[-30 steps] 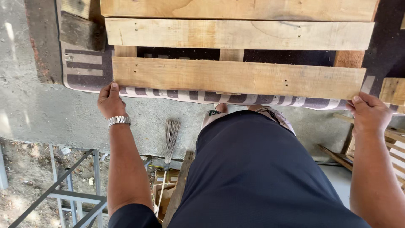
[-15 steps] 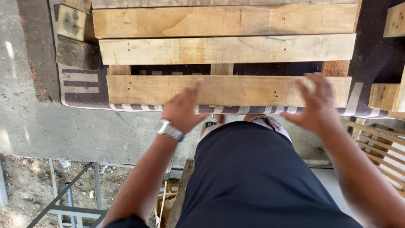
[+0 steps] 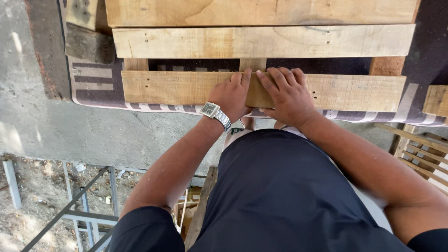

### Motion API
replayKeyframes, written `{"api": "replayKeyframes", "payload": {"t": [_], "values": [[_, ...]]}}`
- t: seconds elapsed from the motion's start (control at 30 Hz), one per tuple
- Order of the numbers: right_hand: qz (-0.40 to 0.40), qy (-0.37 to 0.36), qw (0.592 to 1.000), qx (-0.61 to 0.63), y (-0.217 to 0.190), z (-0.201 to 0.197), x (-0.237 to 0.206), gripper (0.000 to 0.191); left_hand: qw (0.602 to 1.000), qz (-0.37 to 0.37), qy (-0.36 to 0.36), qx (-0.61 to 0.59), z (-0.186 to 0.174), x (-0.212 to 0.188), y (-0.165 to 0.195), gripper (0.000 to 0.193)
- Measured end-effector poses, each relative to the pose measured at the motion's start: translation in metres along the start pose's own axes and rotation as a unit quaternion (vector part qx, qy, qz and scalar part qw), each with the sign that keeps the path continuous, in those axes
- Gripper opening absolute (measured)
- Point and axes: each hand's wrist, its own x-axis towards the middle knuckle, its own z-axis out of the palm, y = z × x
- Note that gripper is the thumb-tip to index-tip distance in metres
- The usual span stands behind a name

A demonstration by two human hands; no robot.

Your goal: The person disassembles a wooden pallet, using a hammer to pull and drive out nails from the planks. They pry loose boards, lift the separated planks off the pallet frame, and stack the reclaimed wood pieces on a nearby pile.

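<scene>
No packages, labels or signs in view. Only display: small rectangular watch face, greenish-dark in a silver case on a metal band, at the left wrist, just off the pallet's near edge.
</scene>
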Motion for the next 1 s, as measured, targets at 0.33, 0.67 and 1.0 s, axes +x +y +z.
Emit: {"api": "replayKeyframes", "payload": {"t": [0.33,0.67,1.0], "values": [[0.001,0.018,1.000,-0.013,-0.004,0.009,-0.006,0.100,1.000,0.016,0.015,-0.014,0.011,-0.007,-0.006,0.101],[0.003,0.023,1.000,-0.018,-0.019,0.011,-0.003,0.095,0.999,-0.010,0.020,-0.047,0.016,-0.015,-0.012,0.103],[-0.008,0.040,0.999,-0.036,-0.024,0.014,-0.004,0.090,0.999,0.011,0.018,-0.034,0.010,-0.021,-0.018,0.108]]}}
